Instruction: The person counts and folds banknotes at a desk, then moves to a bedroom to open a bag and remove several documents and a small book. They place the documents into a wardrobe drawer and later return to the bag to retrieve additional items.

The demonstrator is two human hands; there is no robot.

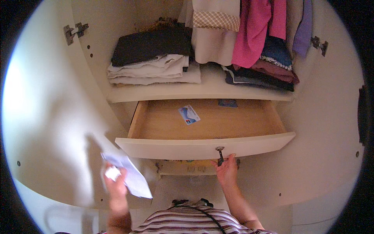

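Observation:
A shallow drawer with a wooden inside and a white curved front stands pulled out before me. Inside lie a blue and white bank card and, at the back, a dark blue card. A key with a dark head sticks out of the lock in the drawer front. My right hand has its thumb and fingers around the key, just under the front's lower edge. To the left, my left hand grips a white folded paper or envelope and a small white item, blurred.
Above the drawer, a shelf carries stacked white and black folded clothes and another dark stack. A pink garment hangs over it. Open wardrobe doors flank me, left and right. A yellowish item shows below the drawer.

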